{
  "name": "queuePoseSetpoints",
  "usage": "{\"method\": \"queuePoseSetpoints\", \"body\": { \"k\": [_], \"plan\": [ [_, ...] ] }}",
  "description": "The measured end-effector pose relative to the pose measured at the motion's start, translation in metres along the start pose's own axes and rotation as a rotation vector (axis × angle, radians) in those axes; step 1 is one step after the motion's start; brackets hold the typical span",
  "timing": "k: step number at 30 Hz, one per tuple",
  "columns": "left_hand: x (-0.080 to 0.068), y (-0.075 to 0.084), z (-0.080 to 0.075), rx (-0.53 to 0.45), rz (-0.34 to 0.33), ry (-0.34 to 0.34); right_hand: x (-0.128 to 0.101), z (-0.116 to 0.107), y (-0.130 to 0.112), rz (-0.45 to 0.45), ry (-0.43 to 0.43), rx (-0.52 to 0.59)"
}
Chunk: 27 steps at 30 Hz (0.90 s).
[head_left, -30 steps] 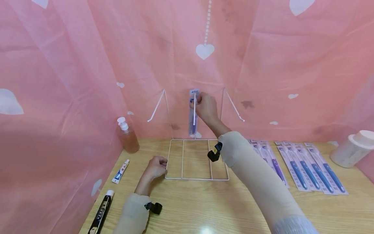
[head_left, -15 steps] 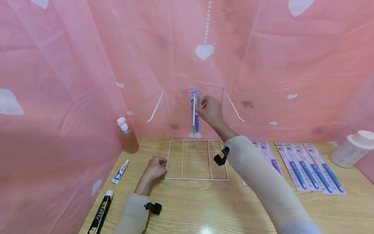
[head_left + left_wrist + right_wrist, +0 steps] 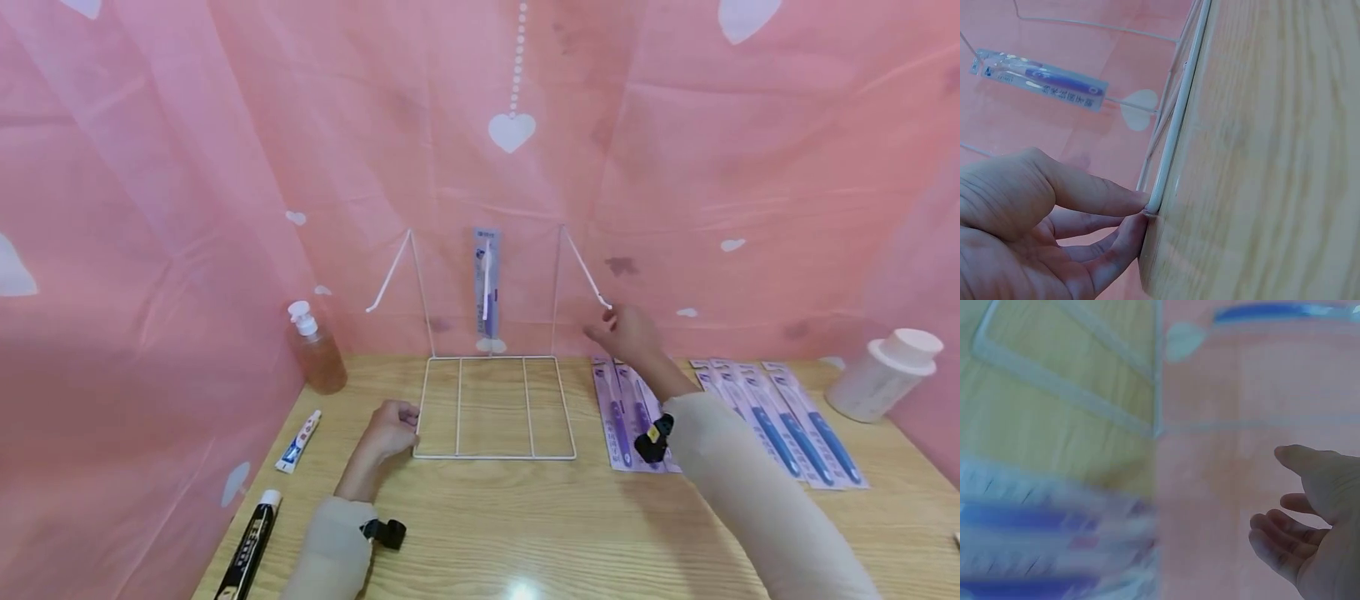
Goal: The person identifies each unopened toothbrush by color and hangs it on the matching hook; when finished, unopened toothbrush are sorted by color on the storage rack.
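Pink curtain point(image 3: 187, 167) | right-wrist view blurred | packs point(image 3: 1054, 550) likely toothbrushes

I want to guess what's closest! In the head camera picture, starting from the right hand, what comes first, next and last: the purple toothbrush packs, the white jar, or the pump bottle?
From the right hand, head view:
1. Purple toothbrush packs: lying on the table just below the hand.
2. White jar: far right of the table.
3. Pump bottle: far left, past the wire rack, by the pink curtain.
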<state>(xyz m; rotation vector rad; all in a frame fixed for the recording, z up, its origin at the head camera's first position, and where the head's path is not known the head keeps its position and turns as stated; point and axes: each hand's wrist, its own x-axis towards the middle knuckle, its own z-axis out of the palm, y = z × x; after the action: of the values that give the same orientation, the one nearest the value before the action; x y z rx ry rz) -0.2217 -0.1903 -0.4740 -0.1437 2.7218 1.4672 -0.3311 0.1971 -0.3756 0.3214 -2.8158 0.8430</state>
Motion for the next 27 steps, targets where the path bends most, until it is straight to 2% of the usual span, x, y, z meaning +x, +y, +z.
{"method": "queuePoseSetpoints", "body": {
  "k": [4, 10, 15, 21, 27],
  "plan": [
    [-0.001, 0.0, -0.002, -0.001, 0.003, 0.006, -0.009, 0.007, 0.031, 0.034, -0.051, -0.061],
    [-0.001, -0.001, -0.001, -0.013, 0.009, 0.001, -0.014, 0.028, 0.058, 0.132, -0.114, -0.019],
    [-0.001, -0.002, 0.001, 0.002, 0.007, -0.011, -0.014, 0.042, 0.06, 0.149, -0.147, -0.043],
    [0.0, -0.004, 0.002, -0.001, 0.014, -0.004, -0.013, 0.052, 0.058, 0.144, -0.134, -0.06],
    [0.002, -0.005, 0.003, 0.014, 0.028, 0.008, -0.012, 0.055, 0.057, 0.202, -0.147, -0.051]
  ]
}}
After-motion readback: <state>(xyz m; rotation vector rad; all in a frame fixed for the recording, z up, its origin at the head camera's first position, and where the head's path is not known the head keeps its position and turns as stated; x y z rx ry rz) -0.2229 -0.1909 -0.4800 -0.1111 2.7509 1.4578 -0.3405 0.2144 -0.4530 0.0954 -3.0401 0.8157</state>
